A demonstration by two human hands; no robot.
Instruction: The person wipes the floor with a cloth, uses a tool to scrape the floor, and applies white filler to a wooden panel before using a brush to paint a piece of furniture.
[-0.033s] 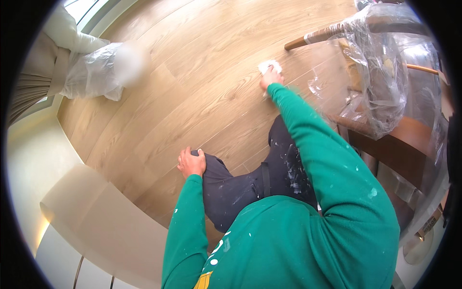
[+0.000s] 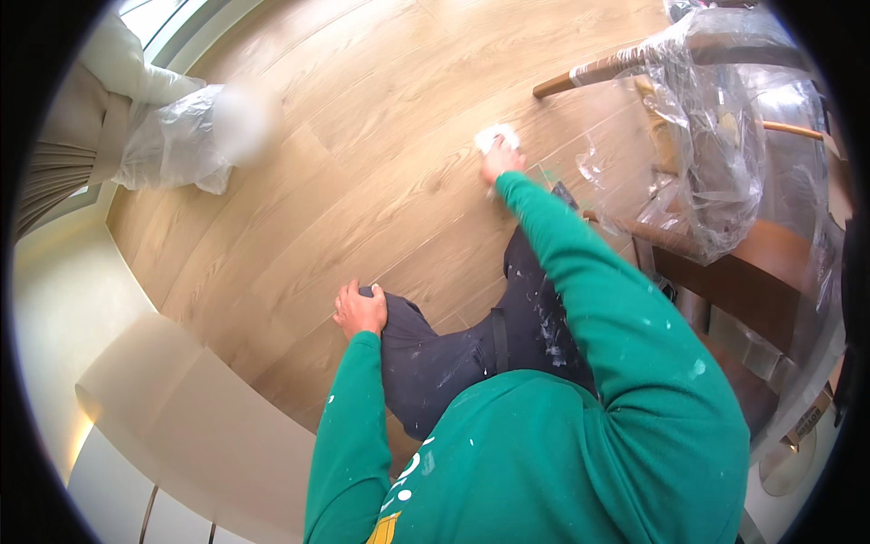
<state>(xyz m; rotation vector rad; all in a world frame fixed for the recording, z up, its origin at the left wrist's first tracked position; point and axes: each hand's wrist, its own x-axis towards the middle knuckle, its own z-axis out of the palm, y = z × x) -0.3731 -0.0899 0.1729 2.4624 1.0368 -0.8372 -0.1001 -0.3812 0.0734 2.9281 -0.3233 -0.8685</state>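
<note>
A crumpled white cloth or tissue [image 2: 497,136] is under the fingers of my right hand [image 2: 504,163], which presses it on the wood-look floor [image 2: 362,181]. My right arm stretches out ahead, in a green sleeve with white specks. Over my bent left knee lies my left hand [image 2: 361,310], fingers curved across the dark trousers [image 2: 435,354] and holding nothing. Pale smears mark the trousers on the right thigh.
At right, wooden furniture with a slanting leg [image 2: 580,78] is draped in clear plastic film [image 2: 716,172]. A tied curtain [image 2: 68,136] hangs at far left beside a plastic-wrapped bundle [image 2: 177,136]. A curved beige panel [image 2: 199,417] stands at lower left.
My right hand and the white cloth have shifted slightly left and nearer to me across the floor. The left hand stays on the knee.
</note>
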